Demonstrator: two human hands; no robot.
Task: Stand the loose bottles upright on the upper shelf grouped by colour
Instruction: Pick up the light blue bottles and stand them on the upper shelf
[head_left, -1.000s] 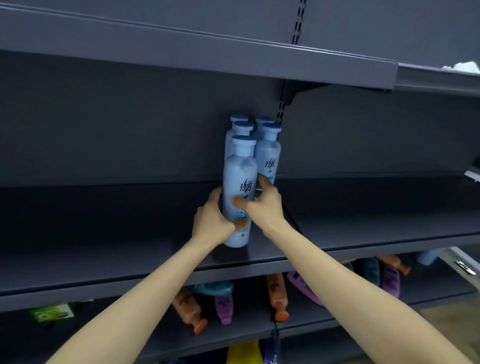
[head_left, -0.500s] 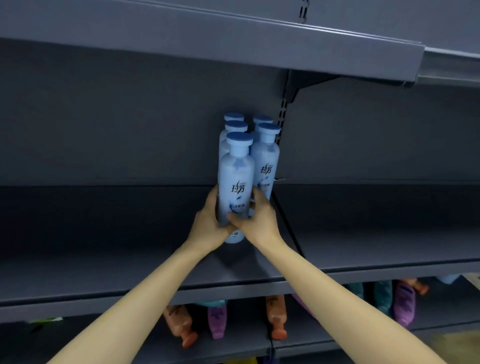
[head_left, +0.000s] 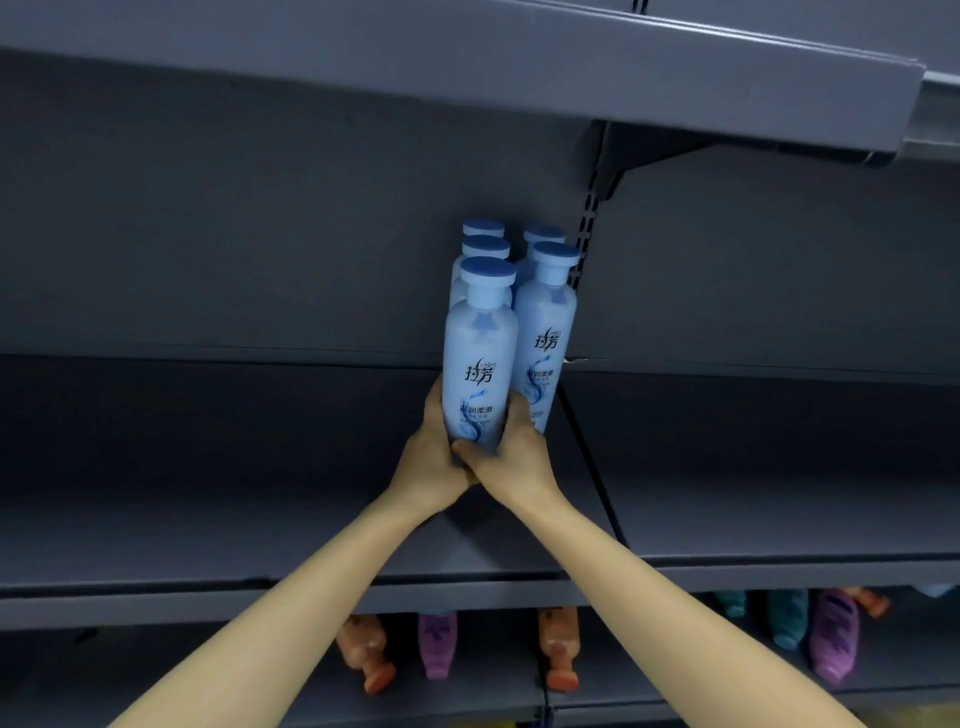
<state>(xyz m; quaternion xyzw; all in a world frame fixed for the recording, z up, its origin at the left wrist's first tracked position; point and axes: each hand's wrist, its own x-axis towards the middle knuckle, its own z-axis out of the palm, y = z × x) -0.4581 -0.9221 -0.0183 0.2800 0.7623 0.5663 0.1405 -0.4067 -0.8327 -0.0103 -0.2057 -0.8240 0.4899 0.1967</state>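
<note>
A pale blue bottle (head_left: 480, 358) with a darker blue cap stands upright on the upper shelf (head_left: 260, 467), in front of several more blue bottles (head_left: 545, 332) in a tight group. My left hand (head_left: 431, 457) grips its lower left side. From the right, my right hand (head_left: 511, 452) wraps round the base. Both thumbs meet low on the front. The bottle's foot is hidden by my hands. Loose orange bottles (head_left: 558, 647), purple bottles (head_left: 438, 642) and teal bottles (head_left: 787, 616) lie on the lower shelf (head_left: 493, 691).
A higher shelf (head_left: 467, 67) overhangs the bottles' caps. A slotted upright and bracket (head_left: 589, 228) stands just right of the blue group. A seam between shelf boards (head_left: 592, 467) runs forward from there. Bare shelf extends left and right of the group.
Both hands have pushed the front blue bottle back along the shelf until it stands close against the group. The camera has tilted up, so less of the lower shelf shows.
</note>
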